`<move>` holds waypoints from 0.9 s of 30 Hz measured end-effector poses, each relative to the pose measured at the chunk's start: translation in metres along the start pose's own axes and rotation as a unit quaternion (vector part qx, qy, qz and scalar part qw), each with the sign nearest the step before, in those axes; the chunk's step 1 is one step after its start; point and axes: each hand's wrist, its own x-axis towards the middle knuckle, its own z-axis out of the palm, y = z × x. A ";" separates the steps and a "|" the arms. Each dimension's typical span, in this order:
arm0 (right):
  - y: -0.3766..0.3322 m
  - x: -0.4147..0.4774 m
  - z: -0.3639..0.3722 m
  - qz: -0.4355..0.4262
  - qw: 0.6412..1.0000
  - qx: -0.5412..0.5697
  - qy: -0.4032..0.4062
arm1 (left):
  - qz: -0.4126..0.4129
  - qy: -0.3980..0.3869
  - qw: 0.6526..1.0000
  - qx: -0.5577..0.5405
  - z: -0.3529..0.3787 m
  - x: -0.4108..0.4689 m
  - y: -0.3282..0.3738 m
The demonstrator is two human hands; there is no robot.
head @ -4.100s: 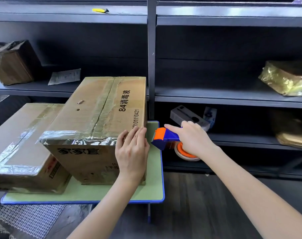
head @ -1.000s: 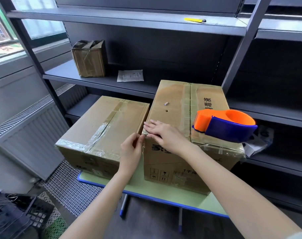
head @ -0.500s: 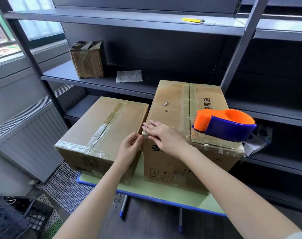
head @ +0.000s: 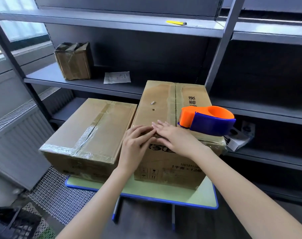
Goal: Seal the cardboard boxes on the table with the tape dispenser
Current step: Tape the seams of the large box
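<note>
A left hand and right hand, fingers flat and gripping nothing, press the taller box's near top edge, apparently smoothing tape. The tape dispenser sits parked on that box's lid, within reach; a lower box stands beside it on the desk.

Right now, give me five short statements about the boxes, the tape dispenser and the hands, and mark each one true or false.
1. The tape dispenser sits on top of the taller box. True.
2. The right hand grips the tape dispenser. False: it lies with straight fingers on the taller box's near top edge, apart from the dispenser.
3. The lower box has tape across its top. True.
4. Both boxes stand on the floor. False: they stand on the green table.
5. The left hand rests at the taller box's near edge, beside the right hand. True.
</note>
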 end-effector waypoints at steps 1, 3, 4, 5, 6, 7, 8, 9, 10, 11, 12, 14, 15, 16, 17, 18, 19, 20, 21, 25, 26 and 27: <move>0.003 -0.003 0.002 0.000 1.000 0.002 0.007 | 0.004 0.010 1.000 0.002 0.004 -0.001 -0.001; 0.006 -0.005 0.007 -0.002 0.999 0.025 0.027 | 0.009 0.034 0.999 0.012 0.008 -0.004 -0.002; 0.006 -0.006 0.009 0.000 0.999 0.038 0.034 | 0.007 0.042 0.999 0.015 0.008 -0.004 -0.003; 0.006 -0.005 0.010 0.004 0.998 0.048 0.040 | 0.001 0.046 0.999 0.013 0.008 -0.004 -0.002; 0.005 -0.004 0.009 0.008 0.998 0.054 0.043 | -0.004 0.045 0.999 0.007 0.007 -0.002 -0.001; 0.005 -0.003 0.009 0.008 0.998 0.056 0.043 | -0.006 0.043 0.999 0.003 0.006 -0.001 0.001; 0.006 -0.002 0.008 0.002 0.998 0.052 0.037 | -0.003 0.041 0.999 0.006 0.006 0.000 0.002; 0.008 -0.003 0.007 -0.002 0.999 0.044 0.028 | 0.002 0.037 0.999 0.018 0.005 0.000 0.003; 0.010 -0.006 0.006 -0.002 0.999 0.036 0.018 | 0.008 0.036 0.999 0.039 0.005 0.000 0.004; 0.013 -0.011 0.003 0.003 0.999 0.037 0.014 | 0.011 0.037 0.997 0.064 0.004 0.001 0.007; 0.017 -0.017 0.000 0.012 0.999 0.045 0.015 | 0.016 0.036 0.995 0.087 0.005 0.002 0.010; 0.027 -0.032 -0.006 0.027 0.998 0.058 0.023 | 0.037 0.026 0.992 0.114 0.008 0.006 0.020; 0.032 -0.040 -0.007 0.031 0.998 0.055 0.026 | 0.054 0.013 0.992 0.116 0.011 0.009 0.027; 0.037 -0.047 -0.008 0.034 0.998 0.049 0.030 | 0.075 -0.004 0.991 0.109 0.017 0.012 0.035; 0.043 -0.054 -0.009 0.037 0.998 0.042 0.035 | 0.094 -0.025 0.990 0.098 0.024 0.016 0.044; 0.048 -0.060 -0.009 0.041 0.998 0.035 0.038 | 0.108 -0.041 0.989 0.089 0.031 0.018 0.051; 0.051 -0.064 -0.008 0.046 0.998 0.027 0.038 | 0.112 -0.049 0.989 0.082 0.037 0.019 0.055; 0.054 -0.067 -0.007 0.050 0.998 0.022 0.038 | 0.110 -0.044 0.990 0.076 0.043 0.018 0.058; 0.057 -0.070 -0.005 0.052 0.998 0.023 0.040 | 0.106 -0.030 0.991 0.072 0.049 0.017 0.059; 0.060 -0.073 0.003 0.060 0.994 0.060 0.069 | 0.120 0.017 0.989 0.090 0.061 0.006 0.054; 0.060 -0.073 0.004 0.065 0.993 0.058 0.073 | 0.124 0.020 0.987 0.096 0.062 0.005 0.055; 0.060 -0.072 0.004 0.068 0.993 0.057 0.075 | 0.128 0.021 0.986 0.104 0.062 0.005 0.056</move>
